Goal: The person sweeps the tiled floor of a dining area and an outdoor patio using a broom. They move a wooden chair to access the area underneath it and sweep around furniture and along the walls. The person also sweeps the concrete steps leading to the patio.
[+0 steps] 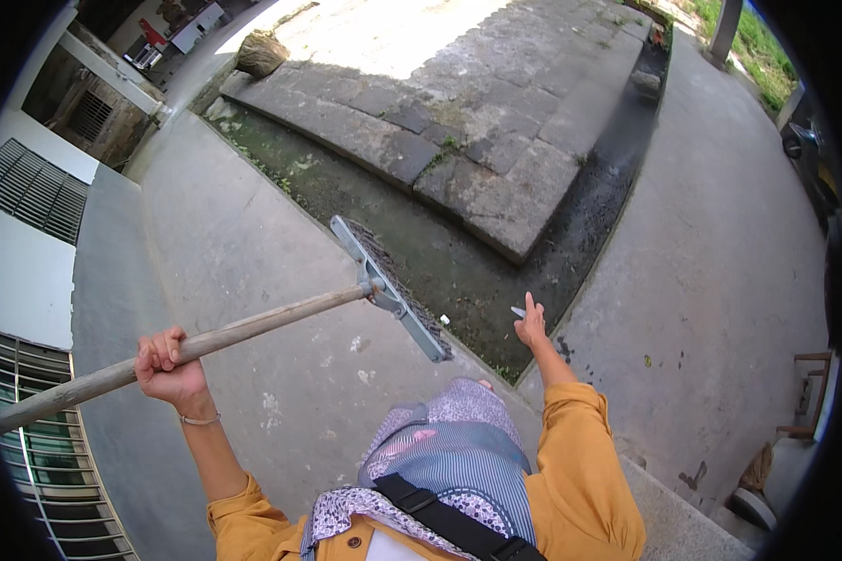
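Landmark for all places: the broom head (407, 313) of a long push broom (351, 297), a narrow grey bar with dark bristles (372, 248) on the side away from the wooden shaft (271, 323). Seen right over the rim between the concrete walkway (271, 262), to the left of the broom head, and the drainage channel (468, 327), to its right. Contact of bristles with walkway or channel: impossible to tell.

Wrapped round the wooden shaft, to the left of the broom head and well back from it: the left hand (170, 369). Direction of the long axis from that grip: forward and rightward to the middle of the broom head, with more shaft behind the fist. Long axis of the broom head itself: roughly crosswise to the shaft, slanting from far left to near right, about in line with the rim.

Nearer to the broom head in this view, yet apart from it and from the shaft: the right hand (530, 323), over the channel on the head's right, index finger stretched out, other fingers folded. Just beside those fingers, a pale sliver (517, 311); pinched or merely lying beyond, too small to tell.

Just right of the broom head, a small white scrap (444, 320). Farther ahead of it and to the right, across the channel, a stone platform (524, 187).
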The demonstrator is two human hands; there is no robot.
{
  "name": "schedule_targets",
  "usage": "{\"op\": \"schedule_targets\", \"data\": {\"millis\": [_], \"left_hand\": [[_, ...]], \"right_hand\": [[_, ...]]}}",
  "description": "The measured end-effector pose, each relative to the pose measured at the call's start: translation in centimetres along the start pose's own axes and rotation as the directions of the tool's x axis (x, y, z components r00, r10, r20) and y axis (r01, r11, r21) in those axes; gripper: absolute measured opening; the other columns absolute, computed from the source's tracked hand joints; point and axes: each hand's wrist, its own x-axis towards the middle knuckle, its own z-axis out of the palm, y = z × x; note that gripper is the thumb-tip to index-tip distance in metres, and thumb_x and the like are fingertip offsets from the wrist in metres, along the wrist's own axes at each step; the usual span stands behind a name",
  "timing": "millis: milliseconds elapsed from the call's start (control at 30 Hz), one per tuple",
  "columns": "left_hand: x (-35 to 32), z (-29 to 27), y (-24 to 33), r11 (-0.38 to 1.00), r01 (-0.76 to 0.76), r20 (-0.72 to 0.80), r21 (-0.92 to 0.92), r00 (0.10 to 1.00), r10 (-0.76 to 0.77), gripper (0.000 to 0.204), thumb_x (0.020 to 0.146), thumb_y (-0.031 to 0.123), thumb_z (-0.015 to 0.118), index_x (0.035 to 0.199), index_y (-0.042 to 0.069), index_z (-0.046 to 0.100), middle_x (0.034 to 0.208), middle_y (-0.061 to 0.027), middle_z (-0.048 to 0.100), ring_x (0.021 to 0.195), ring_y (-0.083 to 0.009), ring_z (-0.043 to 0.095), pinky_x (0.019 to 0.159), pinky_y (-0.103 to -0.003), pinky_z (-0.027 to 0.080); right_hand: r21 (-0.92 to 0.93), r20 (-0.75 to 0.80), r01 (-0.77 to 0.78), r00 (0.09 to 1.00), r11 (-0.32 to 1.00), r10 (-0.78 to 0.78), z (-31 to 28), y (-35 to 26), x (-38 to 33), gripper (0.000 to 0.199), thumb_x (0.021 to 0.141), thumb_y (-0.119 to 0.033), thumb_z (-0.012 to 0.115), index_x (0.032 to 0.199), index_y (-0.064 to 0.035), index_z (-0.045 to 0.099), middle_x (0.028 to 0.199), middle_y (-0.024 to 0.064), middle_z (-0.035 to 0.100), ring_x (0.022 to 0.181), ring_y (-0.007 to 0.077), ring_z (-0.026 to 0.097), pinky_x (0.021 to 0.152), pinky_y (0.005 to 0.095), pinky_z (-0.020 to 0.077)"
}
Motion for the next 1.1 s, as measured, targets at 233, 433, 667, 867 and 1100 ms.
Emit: {"op": "schedule_targets", "data": {"millis": [233, 433, 667, 867, 1100], "left_hand": [[-0.1, 2.1, -4.2, 0.986, -0.036, 0.003, 0.161, 0.999, 0.037, 0.025, 0.071, 0.012, 0.047, 0.054, 0.015, 0.029, 0.043, 0.001, 0.029, 0.042, -0.0116, 0.031, 0.067, -0.029, 0.036], [-1.1, 1.8, -7.7, 0.973, -0.021, 0.013, 0.229, 1.0, 0.018, 0.024, 0.071, 0.011, 0.047, 0.055, 0.014, 0.029, 0.043, 0.0004, 0.03, 0.042, -0.012, 0.032, 0.068, -0.03, 0.036], [-4.1, 3.5, -14.4, 0.979, 0.042, -0.009, 0.198, 0.999, -0.041, 0.022, 0.07, 0.005, 0.049, 0.054, 0.011, 0.036, 0.045, 0.001, 0.034, 0.044, -0.0116, 0.036, 0.075, -0.033, 0.038], [-8.9, 8.1, -18.9, 0.968, 0.14, 0.177, 0.207, 0.968, -0.177, 0.02, 0.073, 0.006, 0.051, 0.059, 0.01, 0.038, 0.053, 0.0, 0.04, 0.054, -0.0128, 0.042, 0.087, -0.038, 0.033], [-8.8, 10.9, -12.9, 0.48, -0.376, 0.255, 0.792, 0.919, 0.3, 0.084, 0.067, 0.002, 0.064, 0.134, 0.004, 0.012, 0.137, -0.0146, 0.013, 0.131, -0.0279, 0.008, 0.105, -0.046, 0.012]], "right_hand": [[-0.037, -0.088, 0.185, 0.978, 0.982, -0.188, -3.3, -6.2, 3.4, 0.045, 0.071, -0.006, 0.052, 0.116, -0.0013, 0.048, 0.12, 0.0287, 0.042, 0.103, 0.0408, 0.048, 0.087, 0.0427, 0.0406], [0.301, -0.116, 0.253, 0.967, 0.92, -0.228, -6.6, -16.2, -0.4, 0.025, 0.079, -0.018, 0.048, 0.094, -0.0051, 0.062, 0.074, 0.0137, 0.063, 0.075, 0.0297, 0.062, 0.069, 0.0384, 0.0475], [0.802, 0.35, 0.195, 0.614, 0.565, -0.708, -8.0, -29.9, -12.9, 0.042, 0.086, -0.04, 0.051, 0.094, 0.0012, 0.059, 0.081, 0.0046, 0.062, 0.07, 0.0104, 0.058, 0.063, 0.0239, 0.0455], [0.637, 0.513, -0.732, 0.635, -0.239, -0.577, -5.9, -32.4, -14.4, 0.044, 0.083, -0.048, 0.05, 0.095, -0.0061, 0.054, 0.089, 0.0066, 0.058, 0.094, 0.0163, 0.054, 0.079, 0.0318, 0.0444], [0.555, 0.682, -0.456, 0.729, -0.696, 0.066, -0.9, -25.2, -8.0, 0.008, 0.068, -0.001, 0.051, 0.072, -0.0029, 0.045, 0.066, 0.0072, 0.05, 0.061, 0.0198, 0.053, 0.06, 0.0326, 0.0489]]}}
